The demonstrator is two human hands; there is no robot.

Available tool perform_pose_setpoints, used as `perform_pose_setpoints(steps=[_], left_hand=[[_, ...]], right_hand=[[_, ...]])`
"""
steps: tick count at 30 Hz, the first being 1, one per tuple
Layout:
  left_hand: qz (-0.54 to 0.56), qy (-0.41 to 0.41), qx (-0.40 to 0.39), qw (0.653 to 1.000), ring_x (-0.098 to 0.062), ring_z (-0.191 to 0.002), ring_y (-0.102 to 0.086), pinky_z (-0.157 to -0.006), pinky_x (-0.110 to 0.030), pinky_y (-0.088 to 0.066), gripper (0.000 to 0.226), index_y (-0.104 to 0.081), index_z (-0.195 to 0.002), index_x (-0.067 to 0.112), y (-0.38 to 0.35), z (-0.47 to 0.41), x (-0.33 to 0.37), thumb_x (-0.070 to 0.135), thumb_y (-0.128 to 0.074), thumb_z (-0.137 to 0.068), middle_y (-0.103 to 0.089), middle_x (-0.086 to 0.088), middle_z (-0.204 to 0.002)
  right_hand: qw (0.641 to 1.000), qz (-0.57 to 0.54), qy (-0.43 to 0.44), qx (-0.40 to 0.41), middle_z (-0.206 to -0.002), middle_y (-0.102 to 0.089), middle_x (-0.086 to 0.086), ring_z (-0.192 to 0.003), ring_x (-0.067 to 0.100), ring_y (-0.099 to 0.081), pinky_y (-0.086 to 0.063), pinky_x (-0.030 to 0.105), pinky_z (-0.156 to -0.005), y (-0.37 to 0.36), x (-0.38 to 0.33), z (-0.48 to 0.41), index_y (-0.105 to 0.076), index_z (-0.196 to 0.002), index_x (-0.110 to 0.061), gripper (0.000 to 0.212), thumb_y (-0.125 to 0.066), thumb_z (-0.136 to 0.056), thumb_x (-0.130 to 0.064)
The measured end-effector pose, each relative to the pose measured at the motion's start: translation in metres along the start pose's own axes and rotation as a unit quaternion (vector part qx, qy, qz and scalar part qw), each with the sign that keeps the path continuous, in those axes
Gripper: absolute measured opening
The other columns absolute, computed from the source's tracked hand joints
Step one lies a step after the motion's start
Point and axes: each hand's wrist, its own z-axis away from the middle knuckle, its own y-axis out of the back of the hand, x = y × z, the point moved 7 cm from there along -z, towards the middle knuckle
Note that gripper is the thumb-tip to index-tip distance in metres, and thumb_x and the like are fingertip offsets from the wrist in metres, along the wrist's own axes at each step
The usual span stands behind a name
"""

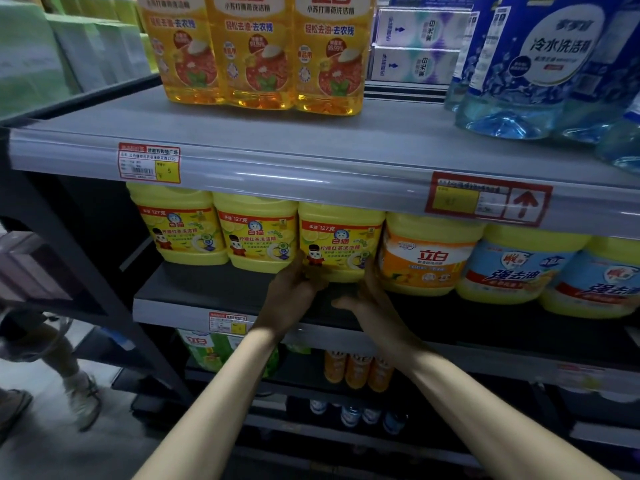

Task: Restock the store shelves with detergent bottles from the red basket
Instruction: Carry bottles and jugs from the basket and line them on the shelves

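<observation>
Step in hand: seating the yellow lemon detergent bottle (341,240) on the shelf (207,289). It stands between the hands. The left hand (291,296) grips its lower left corner. The right hand (374,306) presses straight fingers against its right side. Next move, probably: align the bottle, then release it.

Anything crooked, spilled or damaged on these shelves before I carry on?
Nothing stands out: no spill shows, and the bottles stand upright. The yellow jug between the left hand and right hand sits level, in row with its neighbours.
</observation>
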Motion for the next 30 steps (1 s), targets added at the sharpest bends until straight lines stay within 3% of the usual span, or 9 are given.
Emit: perform_pose_setpoints(steps=[4,7,11,16,19,22,25,27,30], left_hand=[[0.0,0.003,0.001,1.0,-0.01,-0.12,-0.067,-0.109,-0.051,-0.052,0.049,-0.063,-0.134,0.046,0.0,-0.006,-0.001,0.038,-0.069,-0.086,-0.074,0.02,-0.126],[-0.016,0.012,-0.002,1.0,-0.01,-0.128,-0.063,-0.111,-0.05,-0.051,0.07,-0.05,-0.15,0.048,0.002,-0.007,-0.012,0.042,-0.069,-0.083,-0.068,0.02,-0.137],[-0.078,0.036,-0.01,0.996,-0.02,-0.136,-0.058,-0.11,-0.043,-0.049,0.084,-0.036,-0.162,0.04,0.0,-0.002,-0.023,0.047,-0.071,-0.087,-0.062,0.007,-0.148],[-0.167,0.008,-0.021,0.986,-0.025,-0.139,-0.054,-0.098,-0.026,-0.042,0.075,-0.029,-0.166,0.028,-0.015,0.005,-0.019,0.027,-0.068,-0.102,-0.058,-0.003,-0.153],[-0.167,0.015,-0.002,0.986,-0.028,-0.134,-0.057,-0.093,-0.026,-0.042,0.07,-0.033,-0.164,0.022,-0.018,0.004,-0.012,0.024,-0.066,-0.103,-0.06,-0.005,-0.147],[-0.191,0.008,0.016,0.981,-0.032,-0.128,-0.061,-0.091,-0.029,-0.045,0.056,-0.048,-0.154,0.019,-0.018,0.001,-0.012,0.023,-0.067,-0.101,-0.066,-0.009,-0.139],[-0.194,0.016,0.024,0.981,-0.032,-0.12,-0.065,-0.086,-0.031,-0.044,0.048,-0.056,-0.145,0.021,-0.018,0.0,-0.013,0.028,-0.067,-0.1,-0.07,-0.006,-0.131],[-0.193,0.018,0.027,0.981,-0.031,-0.118,-0.067,-0.084,-0.03,-0.043,0.047,-0.057,-0.144,0.023,-0.019,0.0,-0.011,0.029,-0.069,-0.099,-0.072,-0.004,-0.128],[-0.181,0.037,0.03,0.982,-0.03,-0.126,-0.063,-0.086,-0.028,-0.041,0.061,-0.047,-0.156,0.023,-0.02,0.004,-0.01,0.027,-0.069,-0.1,-0.069,-0.005,-0.134]], right_hand=[[1.0,0.007,-0.003,0.007,-0.137,-0.037,-0.043,-0.137,0.003,-0.04,-0.043,0.029,-0.107,-0.001,0.004,-0.005,0.004,-0.165,-0.05,0.115,-0.076,-0.089,-0.02],[0.999,0.049,0.003,0.006,-0.153,-0.044,-0.028,-0.136,0.009,-0.051,-0.048,0.042,-0.114,-0.003,0.002,0.0,0.007,-0.161,-0.059,0.116,-0.076,-0.083,-0.035],[0.989,0.149,-0.005,-0.011,-0.144,-0.047,-0.011,-0.118,0.012,-0.052,-0.047,0.033,-0.099,0.003,-0.005,0.004,0.019,-0.163,-0.046,0.112,-0.069,-0.096,-0.029],[0.978,0.209,0.016,-0.02,-0.171,-0.031,-0.004,-0.134,0.015,-0.051,-0.041,0.025,-0.098,0.009,-0.007,0.004,0.022,-0.164,-0.039,0.112,-0.068,-0.099,-0.023],[0.979,0.2,0.019,-0.017,-0.15,-0.044,-0.013,-0.096,-0.007,-0.056,-0.046,0.008,-0.075,0.015,-0.006,0.008,0.015,-0.166,-0.041,0.107,-0.067,-0.099,-0.02],[0.978,0.207,0.004,-0.017,-0.137,-0.051,-0.011,-0.075,-0.008,-0.053,-0.045,0.005,-0.064,0.02,-0.006,0.009,0.013,-0.166,-0.043,0.105,-0.066,-0.1,-0.021],[0.977,0.212,0.007,-0.032,-0.149,-0.054,-0.002,-0.087,-0.001,-0.058,-0.048,0.015,-0.072,0.018,-0.01,0.01,0.015,-0.166,-0.042,0.108,-0.067,-0.099,-0.023],[0.977,0.212,0.012,-0.035,-0.161,-0.046,0.0,-0.108,0.011,-0.062,-0.05,0.022,-0.081,0.017,-0.011,0.01,0.017,-0.166,-0.041,0.11,-0.068,-0.098,-0.025],[0.975,0.217,0.016,-0.039,-0.162,-0.046,0.003,-0.125,0.019,-0.06,-0.05,0.028,-0.092,0.017,-0.01,0.007,0.02,-0.164,-0.042,0.115,-0.07,-0.095,-0.027]])
